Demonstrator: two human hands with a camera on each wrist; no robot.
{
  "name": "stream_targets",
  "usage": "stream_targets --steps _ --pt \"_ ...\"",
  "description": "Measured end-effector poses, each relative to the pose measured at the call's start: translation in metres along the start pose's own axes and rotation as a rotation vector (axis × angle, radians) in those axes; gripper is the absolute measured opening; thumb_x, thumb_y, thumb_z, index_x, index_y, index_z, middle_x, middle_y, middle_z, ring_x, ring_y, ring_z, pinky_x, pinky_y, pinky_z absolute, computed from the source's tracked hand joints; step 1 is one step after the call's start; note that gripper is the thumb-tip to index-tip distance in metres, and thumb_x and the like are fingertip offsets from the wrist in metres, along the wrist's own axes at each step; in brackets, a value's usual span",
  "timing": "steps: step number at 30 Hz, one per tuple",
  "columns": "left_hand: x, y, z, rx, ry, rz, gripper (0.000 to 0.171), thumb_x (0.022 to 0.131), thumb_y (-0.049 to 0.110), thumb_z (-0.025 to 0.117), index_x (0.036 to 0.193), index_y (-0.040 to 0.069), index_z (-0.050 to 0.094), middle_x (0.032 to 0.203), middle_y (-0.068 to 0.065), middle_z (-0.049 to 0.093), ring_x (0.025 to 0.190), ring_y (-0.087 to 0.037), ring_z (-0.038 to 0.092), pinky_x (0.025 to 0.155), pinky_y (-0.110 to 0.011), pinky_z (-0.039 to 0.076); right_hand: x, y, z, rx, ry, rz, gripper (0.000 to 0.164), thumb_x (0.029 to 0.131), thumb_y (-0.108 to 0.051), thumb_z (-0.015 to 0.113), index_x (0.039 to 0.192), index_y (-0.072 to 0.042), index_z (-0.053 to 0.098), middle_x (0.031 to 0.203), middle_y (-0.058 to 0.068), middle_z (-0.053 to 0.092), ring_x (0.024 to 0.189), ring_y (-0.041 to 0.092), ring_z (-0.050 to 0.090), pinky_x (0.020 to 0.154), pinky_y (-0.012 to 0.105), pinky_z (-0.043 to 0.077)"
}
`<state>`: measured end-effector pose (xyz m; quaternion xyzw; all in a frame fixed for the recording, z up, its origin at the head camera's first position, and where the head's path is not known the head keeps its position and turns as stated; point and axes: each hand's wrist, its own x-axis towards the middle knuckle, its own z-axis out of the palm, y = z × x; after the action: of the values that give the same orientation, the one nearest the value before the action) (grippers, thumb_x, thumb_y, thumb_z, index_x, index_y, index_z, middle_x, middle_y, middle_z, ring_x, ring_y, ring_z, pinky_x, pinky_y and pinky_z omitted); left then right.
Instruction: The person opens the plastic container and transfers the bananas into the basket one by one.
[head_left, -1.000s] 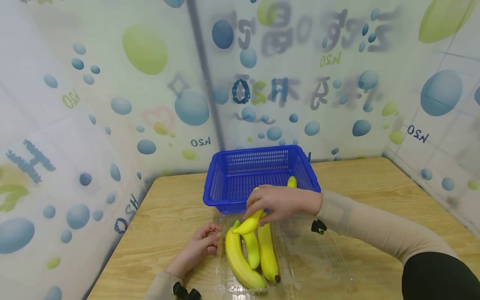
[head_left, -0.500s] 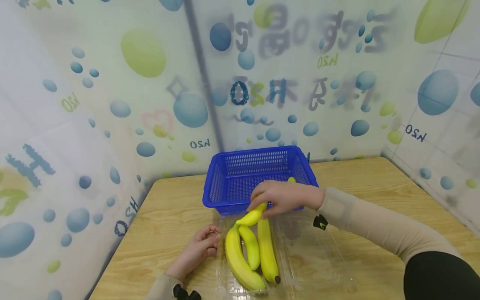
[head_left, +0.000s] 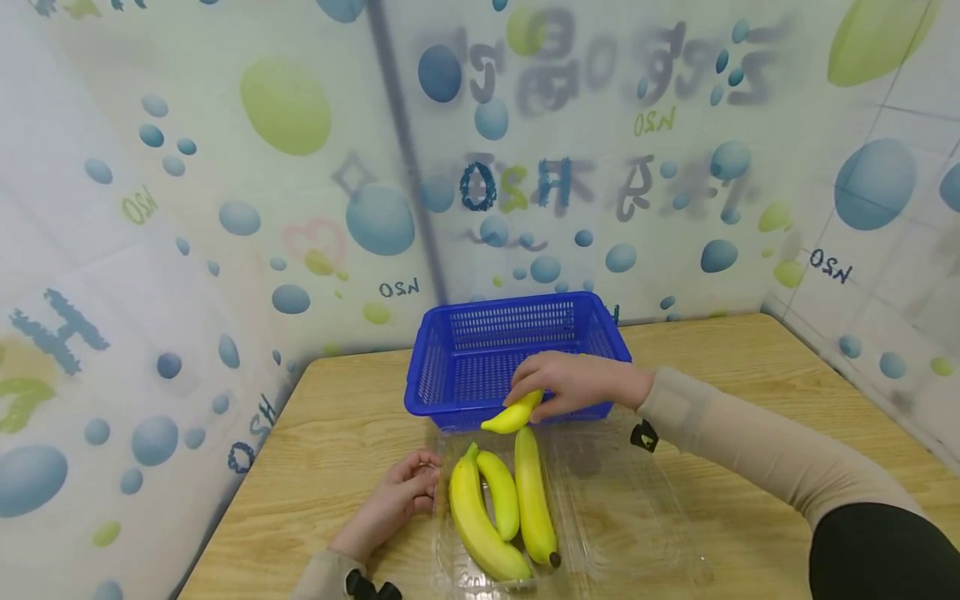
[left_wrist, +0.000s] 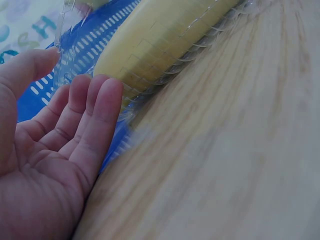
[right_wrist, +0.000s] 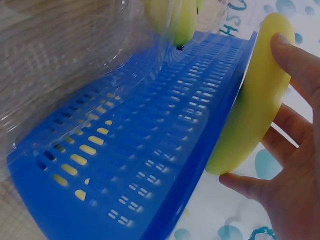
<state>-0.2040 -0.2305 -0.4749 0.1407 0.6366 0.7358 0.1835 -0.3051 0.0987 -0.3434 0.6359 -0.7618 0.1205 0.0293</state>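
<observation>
The right hand had its fingers and thumb closed on a short banana, the grip no wider than the fruit; the right wrist view showed fingers on both sides of it and one fingertip against its lower end; the banana hung tilted at the near rim of a blue plastic basket, its free tip pointing to the near left; whether it touched that rim could not be told.

The basket stood upright near the middle of the bench's far edge; patches of yellow showed through its slots in the right wrist view, though their shape could not be made out.

Just on the near side of the basket, a clear plastic clamshell container lay spread open; its left half held three bananas: a long curved banana along the left edge, a smaller banana in the middle, and a long straight banana towards the right, its dark tip at the near end.

The left hand rested at the container's left edge; its fingers were loosely bent and together, with a modest gap to the thumb, touching the clear side; a dark strap circled that wrist, at the end of a beige sleeve.
</observation>
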Motion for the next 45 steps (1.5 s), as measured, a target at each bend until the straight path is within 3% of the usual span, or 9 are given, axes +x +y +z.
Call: stream_targets --steps 24,31,40,45 --pt "-0.001 0.002 0.001 -0.002 -0.008 0.009 0.016 0.099 0.008 0.051 0.113 0.002 0.046 0.087 -0.001 0.054 0.076 -0.011 0.057 0.067 -0.026 0.052 -0.004 0.023 -0.007 0.073 -0.027 0.237 0.035 0.092 -0.026 0.068 0.126 -0.020 0.065 0.121 0.001 0.059 0.113 0.019 0.053 0.093 0.035 0.048" --pt "-0.002 0.003 0.001 -0.005 -0.010 -0.002 0.018 0.100 0.009 0.051 0.114 0.001 0.045 0.087 -0.001 0.054 0.076 -0.011 0.057 0.067 -0.026 0.052 -0.005 0.034 -0.005 0.075 -0.009 0.258 0.035 0.091 -0.025 0.069 0.125 -0.019 0.066 0.121 0.001 0.060 0.111 0.018 0.053 0.091 0.034 0.048" --pt "-0.002 -0.002 -0.004 -0.002 -0.061 0.040 0.012 0.100 0.012 0.050 0.112 0.011 0.050 0.088 0.002 0.055 0.078 -0.010 0.059 0.068 -0.026 0.053 -0.008 0.046 -0.004 0.092 -0.014 0.296 0.034 0.090 -0.022 0.070 0.124 -0.017 0.067 0.118 0.001 0.061 0.107 0.019 0.055 0.089 0.036 0.049" --pt "-0.002 -0.001 -0.002 -0.004 -0.032 0.020 0.013 0.099 0.012 0.052 0.112 0.010 0.049 0.087 0.001 0.055 0.077 -0.011 0.058 0.068 -0.026 0.053 -0.010 0.052 -0.002 0.098 -0.040 0.322 0.033 0.090 -0.022 0.070 0.123 -0.016 0.067 0.116 0.000 0.062 0.106 0.018 0.055 0.090 0.036 0.048"
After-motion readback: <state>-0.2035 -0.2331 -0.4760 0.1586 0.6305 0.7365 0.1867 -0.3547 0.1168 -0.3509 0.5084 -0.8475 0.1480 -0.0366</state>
